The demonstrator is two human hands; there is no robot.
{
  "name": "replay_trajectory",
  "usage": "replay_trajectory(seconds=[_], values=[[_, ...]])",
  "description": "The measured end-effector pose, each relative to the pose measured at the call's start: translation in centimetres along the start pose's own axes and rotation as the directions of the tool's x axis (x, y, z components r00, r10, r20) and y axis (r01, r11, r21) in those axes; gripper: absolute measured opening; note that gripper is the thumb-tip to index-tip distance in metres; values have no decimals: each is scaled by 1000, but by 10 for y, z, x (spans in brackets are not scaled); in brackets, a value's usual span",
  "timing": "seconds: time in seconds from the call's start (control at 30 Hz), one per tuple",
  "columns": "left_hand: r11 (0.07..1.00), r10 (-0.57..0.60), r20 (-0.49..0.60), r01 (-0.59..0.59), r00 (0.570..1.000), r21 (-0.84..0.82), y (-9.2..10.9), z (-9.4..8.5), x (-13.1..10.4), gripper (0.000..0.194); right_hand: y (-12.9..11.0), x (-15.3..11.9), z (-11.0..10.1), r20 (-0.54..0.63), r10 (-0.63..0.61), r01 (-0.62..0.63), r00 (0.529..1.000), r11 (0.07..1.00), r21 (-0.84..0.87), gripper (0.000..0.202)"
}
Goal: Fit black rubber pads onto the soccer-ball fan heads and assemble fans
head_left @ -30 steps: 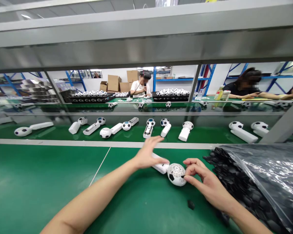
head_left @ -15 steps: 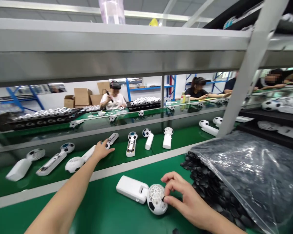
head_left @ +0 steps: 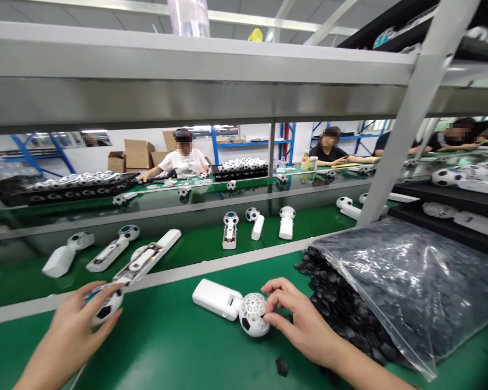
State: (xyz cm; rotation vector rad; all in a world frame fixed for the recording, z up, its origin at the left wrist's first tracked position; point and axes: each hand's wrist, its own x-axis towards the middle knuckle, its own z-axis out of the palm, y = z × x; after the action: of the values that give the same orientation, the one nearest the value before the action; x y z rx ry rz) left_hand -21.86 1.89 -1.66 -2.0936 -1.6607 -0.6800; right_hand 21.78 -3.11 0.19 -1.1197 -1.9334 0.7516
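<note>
My left hand (head_left: pixel 71 330) grips the ball end of a white handheld fan (head_left: pixel 144 261) with a football-patterned head, at the belt's near edge. Its long body points away to the right, with the inside showing. Before me on the green table lies another handheld fan (head_left: pixel 215 299), its closed white handle to the left and its grille-topped ball to the right. At that ball's right side, my right hand (head_left: pixel 299 319) pinches a small black piece (head_left: pixel 264 318), mostly hidden by the fingertips. A loose black pentagon piece (head_left: pixel 282 366) lies nearer to me.
A clear plastic bag (head_left: pixel 415 281) spilling black pieces (head_left: pixel 345 303) lies at the right. Several fans (head_left: pixel 230 230) rest on the green belt beyond a pale strip. A slanted post (head_left: pixel 406 119) and a shelf (head_left: pixel 187 59) stand ahead. Co-workers (head_left: pixel 183 160) sit across the line.
My left hand has come back toward me from the belt, bringing a handheld fan with it. My right hand stays at the ball on the table. Across the line, a co-worker's arm has lowered.
</note>
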Motion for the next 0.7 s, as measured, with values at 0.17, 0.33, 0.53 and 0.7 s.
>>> replay_trajectory(seconds=[0.17, 0.33, 0.53, 0.7], values=[[963, -190, -52, 197, 980, 186, -57, -47, -85, 38, 5, -1, 3, 37, 32, -28, 999, 995, -99, 15], [837, -466, 68, 414, 882, 357, -62, -69, -114, 43, 18, 0, 4, 38, 26, -18, 999, 983, -183, 20], [918, -303, 7, 290, 953, 272, -6, -49, -43, 57, 33, 0, 4, 36, -26, 34, 999, 973, -227, 18], [953, -244, 182, 270, 953, -137, 48, 12, 36, 63, 41, 1, 3, 40, -63, 72, 997, 962, -262, 18]])
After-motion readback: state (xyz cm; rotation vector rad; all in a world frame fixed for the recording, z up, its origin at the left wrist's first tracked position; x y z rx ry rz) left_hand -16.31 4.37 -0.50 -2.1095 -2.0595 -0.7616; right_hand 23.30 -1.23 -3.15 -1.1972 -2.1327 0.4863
